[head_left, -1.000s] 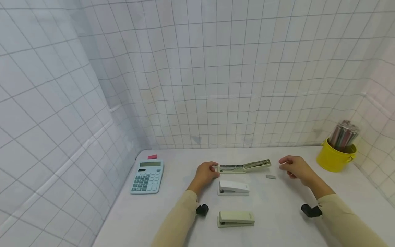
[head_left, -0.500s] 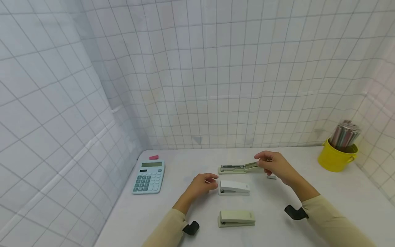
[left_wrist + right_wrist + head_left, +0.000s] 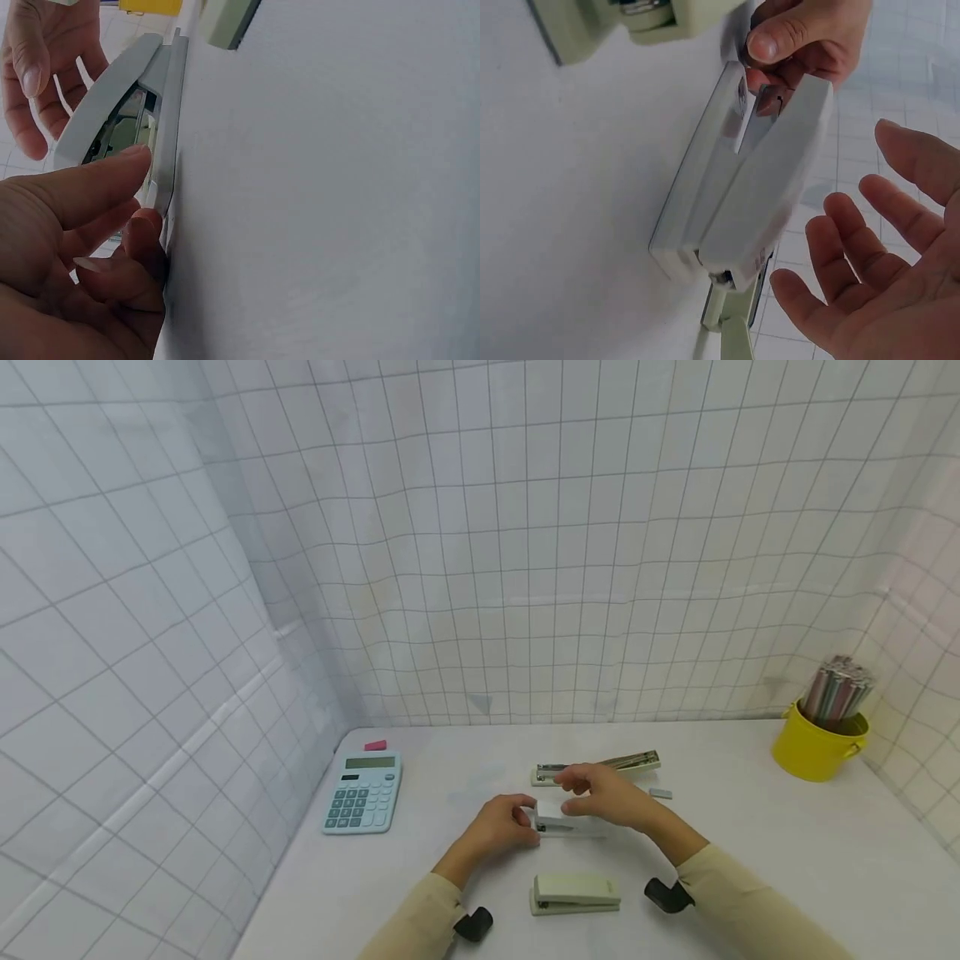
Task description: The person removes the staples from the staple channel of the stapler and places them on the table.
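A white stapler (image 3: pixel 550 811) lies on the table, partly covered by my right hand in the head view. My left hand (image 3: pixel 497 828) grips its left end, thumb on the near side and fingers curled at the end. Over the stapler's top hovers my right hand (image 3: pixel 611 795), its fingers spread and loosely bent. The right wrist view shows a gap between those fingers and the white stapler (image 3: pixel 769 187). Behind it lies a pale green stapler (image 3: pixel 637 762) with its top swung back to the right. A second pale green stapler (image 3: pixel 576 888), closed, lies nearer me.
A small grey staple strip (image 3: pixel 661 793) lies right of the white stapler. At the left are a light blue calculator (image 3: pixel 363 792) and a pink block (image 3: pixel 376 745). A yellow bucket (image 3: pixel 810 750) of bundled sticks stands at the back right, before a gridded curtain.
My left hand has left the open green stapler and come nearer to the white one, which it now grips. My right hand has swept left from beside the staple strip to above the white stapler.
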A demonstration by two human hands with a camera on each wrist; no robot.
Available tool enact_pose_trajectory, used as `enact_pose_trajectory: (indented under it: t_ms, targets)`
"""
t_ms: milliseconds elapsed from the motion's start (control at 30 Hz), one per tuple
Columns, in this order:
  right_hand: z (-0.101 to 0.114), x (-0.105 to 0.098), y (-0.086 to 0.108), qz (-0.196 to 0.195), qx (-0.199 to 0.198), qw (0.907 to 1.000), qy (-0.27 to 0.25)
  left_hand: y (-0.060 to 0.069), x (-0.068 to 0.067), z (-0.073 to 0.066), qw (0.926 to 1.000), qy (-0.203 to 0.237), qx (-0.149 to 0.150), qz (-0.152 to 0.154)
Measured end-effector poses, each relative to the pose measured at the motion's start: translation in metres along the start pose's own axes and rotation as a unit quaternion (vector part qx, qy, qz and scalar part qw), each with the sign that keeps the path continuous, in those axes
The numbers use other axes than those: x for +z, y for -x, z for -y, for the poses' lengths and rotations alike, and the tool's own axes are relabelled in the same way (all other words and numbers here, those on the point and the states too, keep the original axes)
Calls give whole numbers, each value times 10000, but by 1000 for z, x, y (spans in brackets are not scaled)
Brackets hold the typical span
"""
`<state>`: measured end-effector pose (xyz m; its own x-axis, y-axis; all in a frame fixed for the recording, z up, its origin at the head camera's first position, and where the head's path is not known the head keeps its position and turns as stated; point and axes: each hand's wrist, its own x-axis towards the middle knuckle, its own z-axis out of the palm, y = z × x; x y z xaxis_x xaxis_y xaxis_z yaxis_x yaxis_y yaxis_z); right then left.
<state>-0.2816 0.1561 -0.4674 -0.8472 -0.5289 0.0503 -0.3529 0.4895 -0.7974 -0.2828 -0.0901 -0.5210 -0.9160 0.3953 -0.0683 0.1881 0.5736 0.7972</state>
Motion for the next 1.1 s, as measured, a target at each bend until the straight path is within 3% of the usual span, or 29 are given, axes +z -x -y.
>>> enact_pose_trajectory:
  t_ms: [400, 767, 1100]
  targets:
    - [-5, 35, -23, 264, -331, 9976, 541, -2, 5, 0, 9998, 12, 92, -180]
    - [-2, 39, -27, 276, -383, 9966, 682, -1, 4, -6, 9994, -149, 157, -286]
    - [2, 28, -12, 53, -83, 9999, -88, 0, 5, -6, 9989, -235, 90, -385]
